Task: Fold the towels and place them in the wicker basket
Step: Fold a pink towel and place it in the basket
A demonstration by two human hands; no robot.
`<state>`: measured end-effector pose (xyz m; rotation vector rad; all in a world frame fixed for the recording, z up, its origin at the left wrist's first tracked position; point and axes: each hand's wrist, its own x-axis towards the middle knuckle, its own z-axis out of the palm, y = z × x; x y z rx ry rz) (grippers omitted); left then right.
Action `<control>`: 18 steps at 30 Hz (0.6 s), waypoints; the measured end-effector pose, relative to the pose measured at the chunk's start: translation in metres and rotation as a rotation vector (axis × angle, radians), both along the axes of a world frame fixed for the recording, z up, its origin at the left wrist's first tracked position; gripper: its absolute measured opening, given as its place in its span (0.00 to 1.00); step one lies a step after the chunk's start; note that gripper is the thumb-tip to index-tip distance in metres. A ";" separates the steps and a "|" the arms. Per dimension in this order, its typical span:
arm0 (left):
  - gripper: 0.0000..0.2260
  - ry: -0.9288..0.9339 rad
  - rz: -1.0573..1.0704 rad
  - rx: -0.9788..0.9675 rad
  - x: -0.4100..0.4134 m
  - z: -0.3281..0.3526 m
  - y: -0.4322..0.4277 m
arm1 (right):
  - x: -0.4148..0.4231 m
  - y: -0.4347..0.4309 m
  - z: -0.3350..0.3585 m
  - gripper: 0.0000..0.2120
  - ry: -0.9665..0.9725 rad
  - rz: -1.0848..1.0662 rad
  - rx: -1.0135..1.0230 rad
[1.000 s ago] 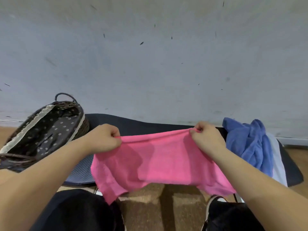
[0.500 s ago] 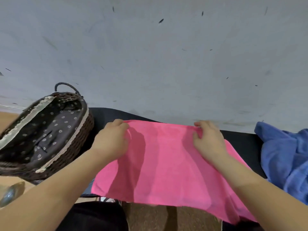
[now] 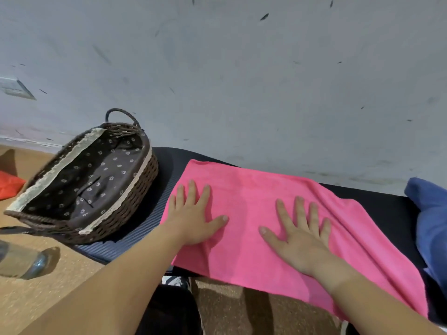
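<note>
The bright pink terry towel [image 3: 254, 189] lies spread flat on a dark ribbed foam mat [image 3: 150, 213] at the foot of the wall, and its near edge hangs over the mat's front edge towards the person. Both hands rest palm-down on it. The left hand [image 3: 193, 218] lies near the towel's left edge with its fingers [image 3: 192, 192] straight and slightly fanned and its thumb stretched out to the right. The right hand [image 3: 300, 238] lies near the middle of the cloth with its fingers [image 3: 298, 209] straight and spread and its thumb pointing left towards the other thumb. The two hands are close but apart, and neither pinches any fabric. A few soft creases run across the towel's right half. To the left, an oval dark brown wicker basket [image 3: 130, 204] sits partly on the mat, just beside the towel without touching it. It has loop handles, a dark flower-print lining and a pale lace trim, and nothing is visible in it. At the right edge of the view a crumpled blue towel [image 3: 433, 226] rests on the mat next to the pink one. On the speckled brown floor [image 3: 72, 274] at the far left lies a clear plastic bottle [image 3: 21, 262]. An orange-red object [image 3: 9, 187] sits beyond it, cut off by the frame.
</note>
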<state>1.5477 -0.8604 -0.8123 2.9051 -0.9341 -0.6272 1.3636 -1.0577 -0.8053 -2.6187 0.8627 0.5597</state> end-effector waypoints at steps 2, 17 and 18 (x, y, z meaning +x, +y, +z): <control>0.46 0.023 0.002 -0.019 0.011 -0.001 0.007 | 0.011 0.002 -0.003 0.40 0.001 0.013 -0.033; 0.40 -0.057 -0.215 -0.238 -0.019 0.015 -0.064 | -0.009 -0.043 0.030 0.14 -0.717 0.032 0.050; 0.41 -0.050 -0.262 -0.243 -0.030 0.016 -0.074 | -0.018 -0.056 0.033 0.11 -0.737 -0.024 0.006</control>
